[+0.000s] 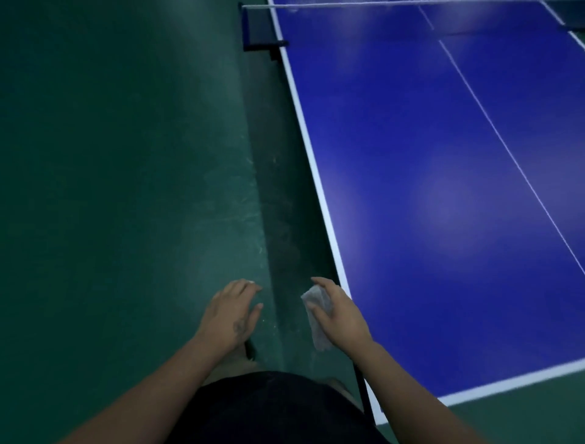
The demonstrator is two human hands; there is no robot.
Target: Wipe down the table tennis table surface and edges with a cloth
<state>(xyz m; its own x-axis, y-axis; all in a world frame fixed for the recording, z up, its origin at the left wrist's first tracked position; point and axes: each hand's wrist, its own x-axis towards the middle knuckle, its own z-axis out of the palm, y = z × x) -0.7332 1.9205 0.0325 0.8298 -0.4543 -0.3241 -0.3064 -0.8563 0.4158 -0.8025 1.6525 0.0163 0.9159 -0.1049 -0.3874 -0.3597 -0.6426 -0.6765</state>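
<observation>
A blue table tennis table [427, 177] with white edge lines fills the right side. Its left side edge [311, 164] runs from the near corner up to the net. My right hand [340, 313] holds a small grey-white cloth [318, 317] just off that edge, near the table's near-left corner, with the fingers curled round the cloth. The cloth hangs below the hand and does not touch the surface. My left hand [232, 312] hovers over the floor to the left, fingers relaxed and spread, holding nothing.
Green floor [126, 190] covers the left half. The net [411, 3] and its dark clamp post [259, 35] stand at the top. A dark table leg [361, 389] drops by the near corner. My dark shorts and feet show at the bottom.
</observation>
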